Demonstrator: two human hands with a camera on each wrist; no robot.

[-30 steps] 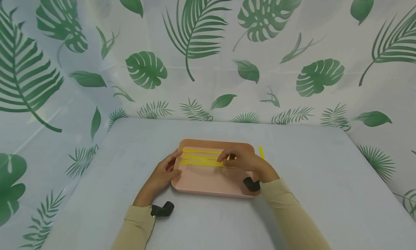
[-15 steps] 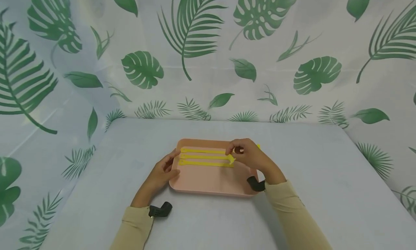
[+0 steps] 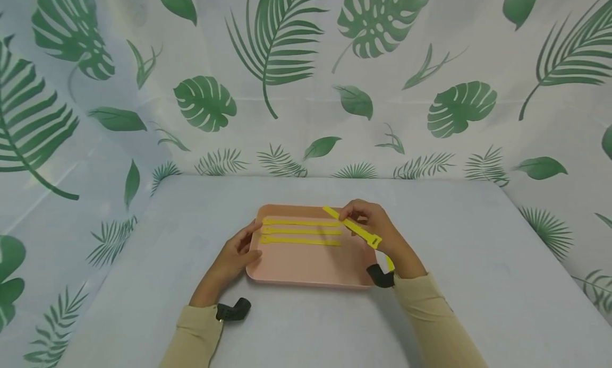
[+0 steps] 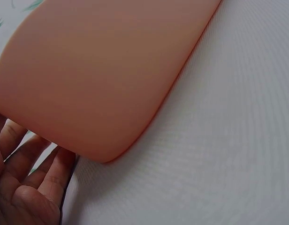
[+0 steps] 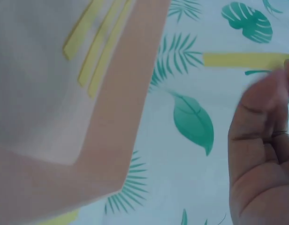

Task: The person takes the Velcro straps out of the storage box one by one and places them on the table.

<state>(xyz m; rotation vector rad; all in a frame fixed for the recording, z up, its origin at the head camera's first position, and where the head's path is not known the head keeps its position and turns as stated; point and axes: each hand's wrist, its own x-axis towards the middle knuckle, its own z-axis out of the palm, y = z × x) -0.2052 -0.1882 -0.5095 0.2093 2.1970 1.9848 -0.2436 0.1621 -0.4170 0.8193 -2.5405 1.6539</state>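
In the head view a pink tray (image 3: 306, 267) stands on the table. Three yellow hook-and-loop cable ties (image 3: 301, 242) lie side by side in its far half. My left hand (image 3: 239, 251) holds the tray's left edge, thumb and fingers at the rim; the left wrist view has its fingers (image 4: 53, 176) against the tray wall. Above the tray's right side my right hand (image 3: 377, 227) pinches another yellow cable tie (image 3: 363, 232), its slotted head pointing toward me. In the right wrist view this tie (image 5: 238, 59) sticks out left of the fingertips.
A further yellow strip (image 3: 390, 263) shows beside the tray's right end, partly hidden by my right wrist. White cloth covers the table (image 3: 306, 331). Behind it hangs a leaf-patterned sheet (image 3: 306, 102), which also runs along both sides.
My right hand has lifted a cable tie off the tray and moved right and slightly away, turning it so its head faces me. The left hand stays at the tray.
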